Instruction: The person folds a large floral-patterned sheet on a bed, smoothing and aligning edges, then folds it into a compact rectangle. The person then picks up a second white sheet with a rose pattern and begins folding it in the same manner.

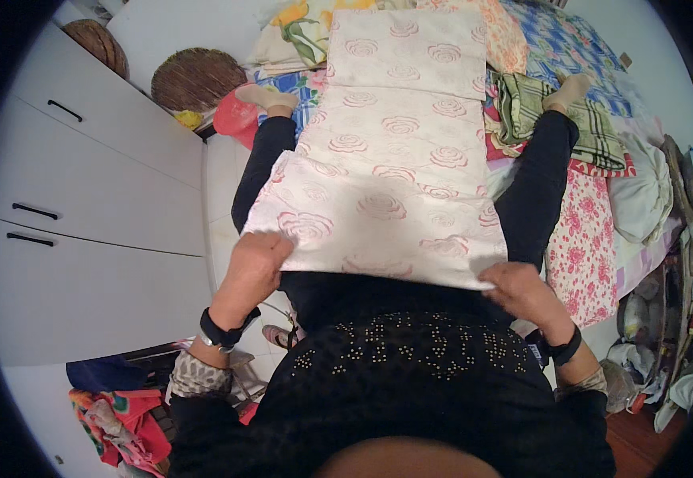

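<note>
A long whitish cloth with pink rose outlines [400, 123] stretches away from me over the bed and between my outspread legs. Crosswise creases divide its length. My left hand [257, 261] is closed on its near left corner. At the near right corner, my right hand [522, 293] pinches the edge, slightly blurred. Between the two hands the near edge runs almost straight, just in front of my dark top with gold studs [418, 346]. A shadow falls on the middle of the near part. Whether the cloth is one layer or more, I cannot tell.
A folded green checked blanket [522, 103] lies by my right foot, beside a red-flowered cloth [581, 247]. White cabinets [115, 175] line the left side. Near my left foot are a round woven tray [196, 80] and a pink-red tub [236, 119]. Shelves with bags stand at right.
</note>
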`<move>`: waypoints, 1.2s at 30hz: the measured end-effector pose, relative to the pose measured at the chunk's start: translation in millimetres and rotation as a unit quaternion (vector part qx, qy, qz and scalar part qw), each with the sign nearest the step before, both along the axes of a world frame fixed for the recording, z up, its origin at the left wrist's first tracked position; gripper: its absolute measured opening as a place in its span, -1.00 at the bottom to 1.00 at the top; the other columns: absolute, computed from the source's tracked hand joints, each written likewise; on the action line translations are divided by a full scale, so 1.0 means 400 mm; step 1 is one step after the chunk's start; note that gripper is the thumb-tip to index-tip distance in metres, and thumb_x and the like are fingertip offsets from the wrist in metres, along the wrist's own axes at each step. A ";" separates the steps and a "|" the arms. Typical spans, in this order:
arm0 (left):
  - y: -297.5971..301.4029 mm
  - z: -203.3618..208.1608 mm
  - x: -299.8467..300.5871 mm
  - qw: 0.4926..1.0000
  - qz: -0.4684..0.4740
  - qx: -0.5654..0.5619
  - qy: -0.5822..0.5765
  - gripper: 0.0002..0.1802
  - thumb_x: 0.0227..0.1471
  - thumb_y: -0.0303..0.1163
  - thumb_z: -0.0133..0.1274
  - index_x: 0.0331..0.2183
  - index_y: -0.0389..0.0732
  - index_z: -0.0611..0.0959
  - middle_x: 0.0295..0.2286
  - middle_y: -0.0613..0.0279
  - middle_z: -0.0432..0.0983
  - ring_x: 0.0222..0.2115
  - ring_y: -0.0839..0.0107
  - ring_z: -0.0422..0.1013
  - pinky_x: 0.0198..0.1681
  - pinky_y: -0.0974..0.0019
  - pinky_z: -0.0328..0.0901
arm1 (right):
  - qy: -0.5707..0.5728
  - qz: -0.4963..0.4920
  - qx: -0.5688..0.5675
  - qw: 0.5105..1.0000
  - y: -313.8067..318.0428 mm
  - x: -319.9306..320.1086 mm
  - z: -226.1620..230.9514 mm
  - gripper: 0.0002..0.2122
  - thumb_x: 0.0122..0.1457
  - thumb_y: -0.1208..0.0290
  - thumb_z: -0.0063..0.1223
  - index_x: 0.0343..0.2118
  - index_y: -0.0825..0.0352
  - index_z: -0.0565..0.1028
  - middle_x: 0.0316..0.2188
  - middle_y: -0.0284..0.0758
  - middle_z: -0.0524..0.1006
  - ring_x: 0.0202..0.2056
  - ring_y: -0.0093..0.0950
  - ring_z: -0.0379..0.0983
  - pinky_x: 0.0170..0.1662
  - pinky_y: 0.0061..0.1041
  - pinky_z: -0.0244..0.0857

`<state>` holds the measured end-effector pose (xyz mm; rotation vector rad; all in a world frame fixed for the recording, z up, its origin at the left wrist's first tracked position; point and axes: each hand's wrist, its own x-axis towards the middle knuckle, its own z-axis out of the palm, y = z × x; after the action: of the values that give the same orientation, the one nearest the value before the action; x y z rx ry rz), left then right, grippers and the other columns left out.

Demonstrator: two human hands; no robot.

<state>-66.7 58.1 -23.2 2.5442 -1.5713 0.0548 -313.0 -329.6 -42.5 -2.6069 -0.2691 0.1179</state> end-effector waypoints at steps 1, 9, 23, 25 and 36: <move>-0.005 -0.006 -0.005 1.000 -0.014 0.023 0.015 -0.61 -0.31 -0.62 0.04 -0.28 -0.19 0.57 -0.45 0.11 0.45 -0.35 0.04 0.40 -0.31 0.08 0.29 | 0.037 0.020 -0.005 0.999 0.011 0.000 -0.013 -0.72 -0.06 0.47 0.20 -0.23 0.32 0.47 -0.39 -0.19 0.51 -0.32 -0.14 0.49 -0.26 -0.22 0.37; -0.067 0.116 0.125 0.920 -0.035 0.213 0.327 -0.51 -0.09 -0.34 0.19 -0.05 -0.19 0.54 -0.35 0.03 0.58 -0.35 0.03 0.50 -0.26 0.10 0.37 | 0.226 0.076 0.131 0.962 -0.063 0.083 0.004 -0.67 0.15 0.14 0.11 -0.17 0.31 0.54 -0.34 -0.17 0.57 -0.26 -0.20 0.53 -0.19 -0.34 0.39; -0.306 -0.324 0.464 0.920 0.049 0.338 0.194 -0.12 -0.39 -0.06 0.28 0.05 -0.18 0.50 -0.14 -0.05 0.53 -0.06 0.06 0.45 -0.06 0.22 0.32 | 0.137 -0.091 -0.076 0.983 -0.237 0.380 -0.395 -0.65 -0.05 0.09 0.13 -0.33 0.29 0.55 -0.27 -0.17 0.58 -0.23 -0.17 0.52 -0.21 -0.22 0.37; -0.296 -0.333 0.470 0.948 0.022 0.298 0.107 -0.10 -0.37 -0.06 0.27 0.09 -0.19 0.47 -0.12 -0.07 0.52 -0.05 -0.01 0.43 -0.02 0.19 0.30 | 0.187 -0.135 -0.062 0.971 -0.244 0.379 -0.388 -0.68 -0.08 0.12 0.15 -0.43 0.31 0.52 -0.35 -0.18 0.58 -0.28 -0.15 0.52 -0.26 -0.19 0.36; -0.320 -0.360 0.511 0.906 0.093 0.339 0.235 -0.25 -0.39 -0.12 0.30 -0.06 -0.21 0.56 -0.13 -0.11 0.54 -0.07 -0.02 0.45 -0.01 0.05 0.27 | 0.127 -0.116 -0.034 0.985 -0.238 0.404 -0.412 -0.73 -0.14 0.19 0.17 -0.46 0.31 0.50 -0.44 -0.17 0.56 -0.35 -0.15 0.52 -0.32 -0.20 0.34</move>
<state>137.6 -69.7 -167.3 2.8424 -1.2882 -1.1855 -151.6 -424.6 -207.3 -2.6318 0.1317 0.3783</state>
